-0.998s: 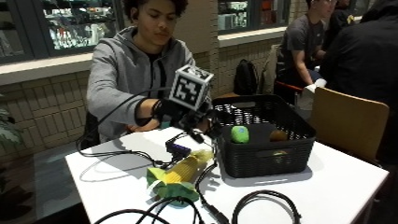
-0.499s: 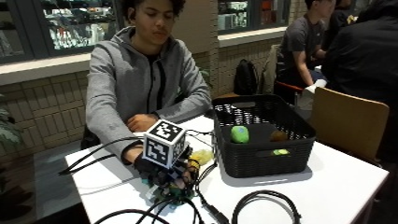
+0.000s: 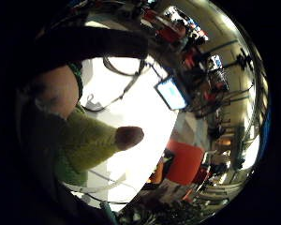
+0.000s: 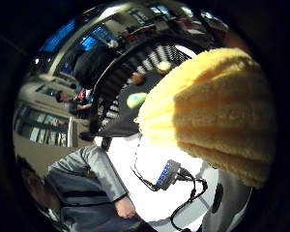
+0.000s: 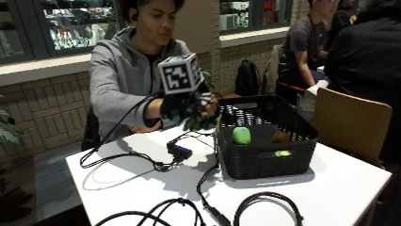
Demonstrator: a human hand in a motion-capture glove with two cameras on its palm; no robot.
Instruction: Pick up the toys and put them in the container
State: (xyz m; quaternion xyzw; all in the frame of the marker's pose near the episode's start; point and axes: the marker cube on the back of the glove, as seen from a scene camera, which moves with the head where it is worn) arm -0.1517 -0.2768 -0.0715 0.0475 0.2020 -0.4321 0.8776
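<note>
Transport step: the gloved right hand (image 5: 188,104) is lifted off the table (image 5: 125,188), carrying a toy toward the black basket (image 5: 266,141). The toy is a yellow ribbed piece with green leaves, looks like plush corn (image 4: 212,111); it fills the thumb-side palm view, and the green part shows at the hand's lower right in the outside view. Fingers are curled round it.

Hand sits just left of the basket's far-left corner, at about rim height, not yet over the opening. Forearm runs roughly level from the person's side, palm facing the basket.

Already inside the basket: a green toy (image 5: 241,135), a brownish one (image 5: 281,137), and a small yellow-green one (image 5: 283,153).

Next move, as I judge it: shift right over the opening, then let go.

Bare left hand (image 4: 125,208) rests on the table's far edge. Cables (image 5: 156,160) lie on the table left of the basket.
</note>
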